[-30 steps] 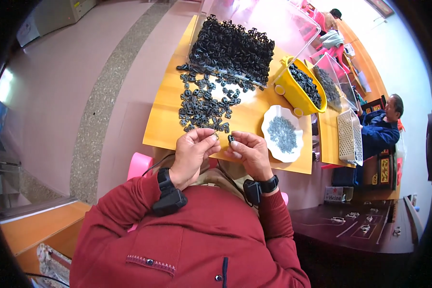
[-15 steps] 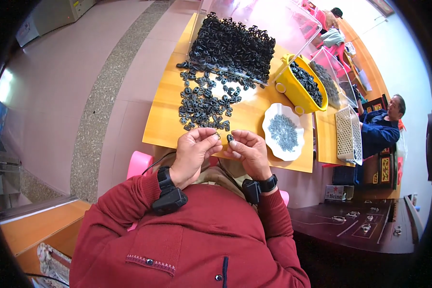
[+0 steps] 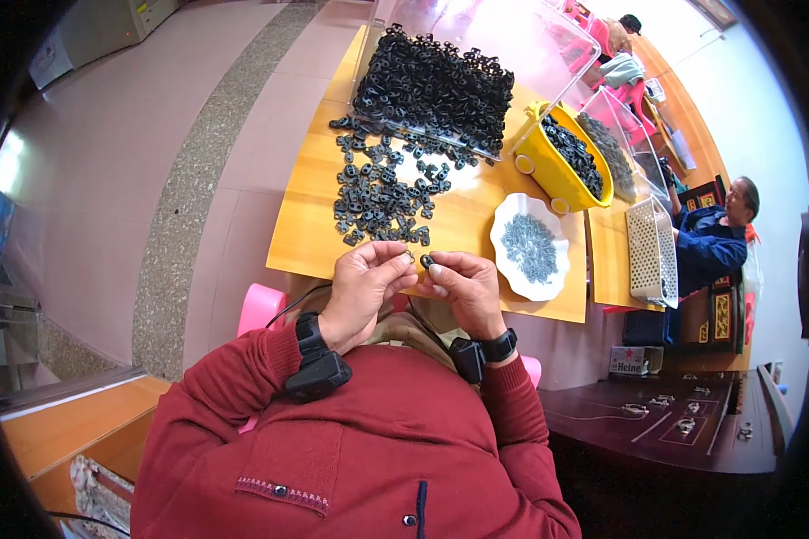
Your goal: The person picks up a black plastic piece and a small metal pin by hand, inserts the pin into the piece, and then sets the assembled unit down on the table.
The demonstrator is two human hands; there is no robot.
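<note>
We take the wooden table (image 3: 301,235) as our landmark. Over its near edge, about midway along, our two hands face each other. Our left hand (image 3: 368,280) has thumb and forefinger closed in a pinch on a small thin piece (image 3: 410,255), too small for us to make out fully. Our right hand (image 3: 465,286) likewise pinches a black part (image 3: 426,260) between thumb and fingertips. The two pieces sit close together at the table's near edge; we cannot tell whether they touch.

On the left half of the table, loose black parts (image 3: 382,202) spread from the middle down almost to our fingertips. Toward the table's far end stands a see-through bin (image 3: 586,72) with a heap of similar parts (image 3: 431,94).

Near the table's right edge, a yellow tub (image 3: 532,154) on wheels holds more dark pieces (image 3: 573,157); toward us from it, a white scalloped dish (image 3: 541,292) of small grey pieces (image 3: 530,250) lies by the near right corner, a strip of wood showing between its rim and both edges.

For moving, we have plain wood in a band down the table's left edge and another between the loose parts and the dish. Past the table's right edge, a narrow gap parts it from a second table (image 3: 609,260) bearing a white perforated basket (image 3: 643,256).
</note>
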